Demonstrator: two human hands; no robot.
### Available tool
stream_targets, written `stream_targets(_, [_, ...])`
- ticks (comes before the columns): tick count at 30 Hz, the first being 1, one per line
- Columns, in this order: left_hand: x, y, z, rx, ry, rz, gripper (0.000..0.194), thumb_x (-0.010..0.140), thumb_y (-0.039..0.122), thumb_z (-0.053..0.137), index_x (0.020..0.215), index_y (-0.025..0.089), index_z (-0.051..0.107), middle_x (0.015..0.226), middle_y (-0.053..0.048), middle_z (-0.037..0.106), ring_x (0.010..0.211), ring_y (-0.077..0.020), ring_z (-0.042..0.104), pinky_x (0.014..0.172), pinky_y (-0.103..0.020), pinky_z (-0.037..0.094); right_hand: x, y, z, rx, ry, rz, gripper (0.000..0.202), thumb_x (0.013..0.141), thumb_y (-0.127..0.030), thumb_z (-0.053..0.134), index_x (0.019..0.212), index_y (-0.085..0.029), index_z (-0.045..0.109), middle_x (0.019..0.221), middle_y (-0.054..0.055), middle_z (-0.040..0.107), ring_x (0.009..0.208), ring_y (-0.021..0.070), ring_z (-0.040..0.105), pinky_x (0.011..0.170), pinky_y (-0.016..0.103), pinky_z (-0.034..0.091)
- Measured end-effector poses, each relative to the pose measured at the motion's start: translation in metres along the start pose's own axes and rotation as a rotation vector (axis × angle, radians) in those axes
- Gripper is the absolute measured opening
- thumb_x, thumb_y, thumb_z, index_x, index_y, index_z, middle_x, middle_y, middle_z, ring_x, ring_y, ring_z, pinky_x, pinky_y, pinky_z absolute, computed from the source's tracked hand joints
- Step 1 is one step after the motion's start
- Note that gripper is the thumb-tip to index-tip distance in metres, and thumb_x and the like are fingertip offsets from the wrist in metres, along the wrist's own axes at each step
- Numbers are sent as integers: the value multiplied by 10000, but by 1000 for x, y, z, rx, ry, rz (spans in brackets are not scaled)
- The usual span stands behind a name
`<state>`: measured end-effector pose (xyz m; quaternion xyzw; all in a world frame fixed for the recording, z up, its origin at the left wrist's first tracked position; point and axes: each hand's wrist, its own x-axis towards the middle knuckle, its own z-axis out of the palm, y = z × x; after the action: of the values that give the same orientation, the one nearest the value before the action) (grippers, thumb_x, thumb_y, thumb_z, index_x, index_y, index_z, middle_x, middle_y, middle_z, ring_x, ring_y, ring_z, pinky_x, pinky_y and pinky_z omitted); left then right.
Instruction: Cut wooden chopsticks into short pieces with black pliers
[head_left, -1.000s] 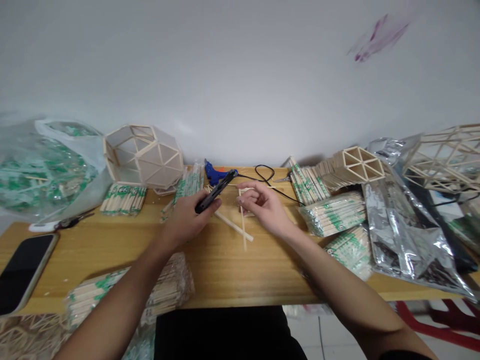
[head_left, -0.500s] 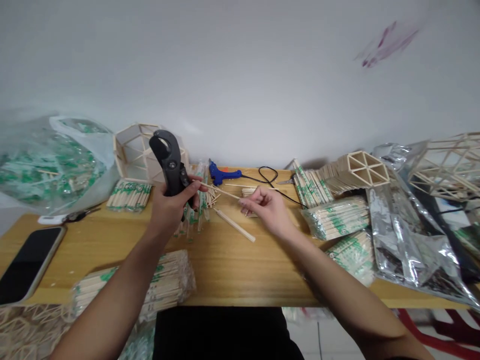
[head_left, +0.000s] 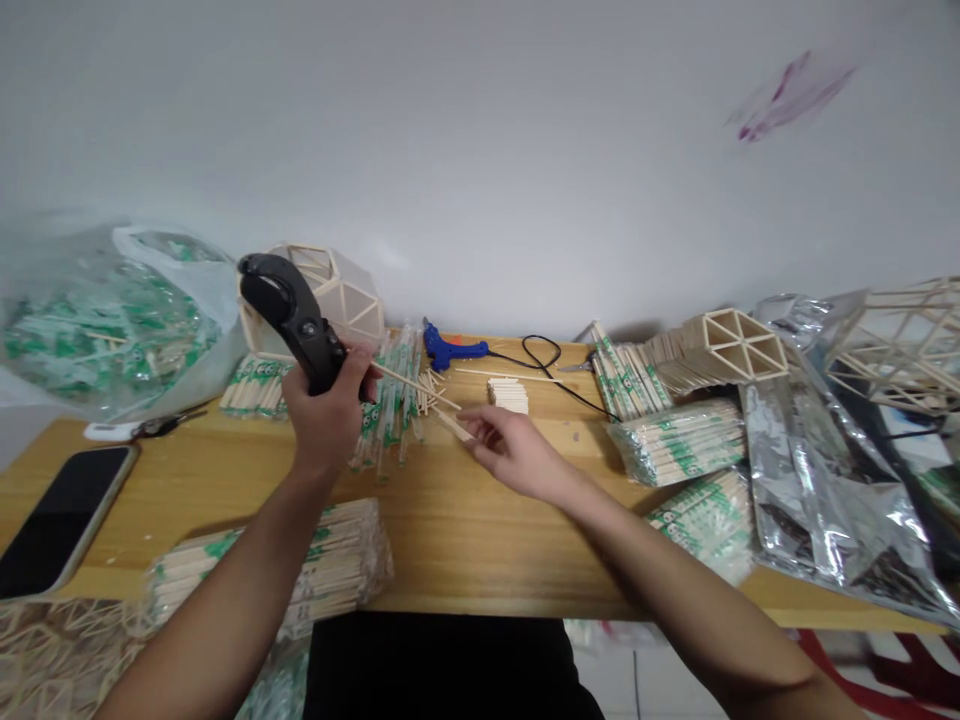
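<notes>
Thin wooden stick point(head_left: 416, 386), held out from the left hand point(head_left: 328, 410) over the table point(head_left: 487, 545).
Wrapped around a black cutter point(head_left: 296, 320), the left hand also pinches the stick, probably so neither need be put down; the right hand point(head_left: 517, 450), half curled, has fingertips at a second stick point(head_left: 452, 425), though whether it grips is hard to tell. Short pieces point(head_left: 508, 395) sit stacked beyond, likely for easy reach.

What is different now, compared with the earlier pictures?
The left hand moved left, and its black cutter now points up and left. It has also taken a thin stick that the right hand held earlier. The right hand moved toward the near table edge, to the pale sticks; its grip on them is unclear. The blue glue gun and phone stayed put.
</notes>
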<state>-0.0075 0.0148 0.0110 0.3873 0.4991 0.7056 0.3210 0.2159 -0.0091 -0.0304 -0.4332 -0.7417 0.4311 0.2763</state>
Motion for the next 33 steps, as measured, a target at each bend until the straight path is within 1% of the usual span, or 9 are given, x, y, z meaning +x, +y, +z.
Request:
stream_targets(4, [4, 5, 1, -34, 99, 17, 267, 740, 335, 834, 701, 209, 602, 524, 52, 554, 425, -83, 474, 421, -235, 364, 2, -10, -9, 289, 6, 71, 311, 826, -168, 617, 1118, -167, 724, 850, 13, 642, 722, 142, 565, 650, 268, 448])
stream_targets(8, [7, 5, -1, -11, 85, -14, 364, 714, 434, 882, 707, 218, 589, 521, 51, 546, 439, -75, 478, 431, -229, 373, 3, -13, -13, 448, -15, 97, 302, 802, -215, 623, 1084, -169, 722, 798, 2, 649, 668, 137, 584, 639, 280, 479])
stream_targets(11, [7, 4, -1, -9, 66, -8, 343, 730, 423, 867, 716, 212, 598, 528, 49, 548, 438, -74, 472, 419, -229, 352, 3, -13, -14, 484, -13, 115, 317, 798, -238, 629, 1092, -162, 721, 756, -1, 646, 628, 138, 585, 609, 285, 491])
stream_targets(15, [6, 4, -1, -11, 55, -5, 295, 747, 373, 853, 724, 213, 606, 538, 53, 542, 453, -77, 475, 436, -235, 361, 3, -15, -16, 505, -14, 146, 356, 795, -236, 601, 1118, -154, 729, 675, -17, 622, 584, 127, 541, 534, 250, 429])
stream_targets(22, [8, 3, -3, 1, 62, -8, 315, 758, 382, 852, 722, 214, 589, 546, 54, 528, 450, -80, 472, 444, -243, 367, 1, -16, -19, 577, -5, 190, 395, 760, -177, 568, 1112, -164, 745, 664, -20, 608, 567, 113, 489, 524, 239, 366])
stream_targets(25, [8, 2, -4, 13, 44, 1, 318, 768, 398, 856, 731, 214, 600, 546, 44, 530, 456, -83, 470, 448, -243, 367, 2, -14, -18, 517, -1, 157, 401, 784, -190, 570, 1143, -166, 747, 675, -16, 607, 580, 123, 497, 537, 248, 369])
stream_targets(29, [6, 1, -4, 54, -3, 31, 311, 773, 424, 844, 754, 211, 618, 559, 39, 541, 462, -87, 468, 454, -246, 386, 3, -11, -17, 211, 79, 8, 363, 836, -193, 594, 1147, -182, 780, 801, 24, 659, 673, 147, 532, 612, 273, 400])
stream_targets(31, [6, 0, -4, 89, -31, 22, 305, 775, 426, 828, 745, 206, 619, 568, 38, 550, 463, -87, 469, 445, -243, 379, 3, -10, -16, 98, 92, -35, 364, 867, -199, 590, 1175, -184, 784, 856, 42, 689, 718, 160, 545, 654, 285, 413])
stream_targets(33, [6, -1, -4, 124, -63, -21, 311, 778, 432, 812, 718, 207, 604, 568, 42, 548, 455, -85, 460, 426, -238, 361, 2, -9, -15, 104, 70, -26, 380, 896, -218, 579, 1223, -180, 770, 887, 55, 722, 729, 169, 559, 671, 293, 426])
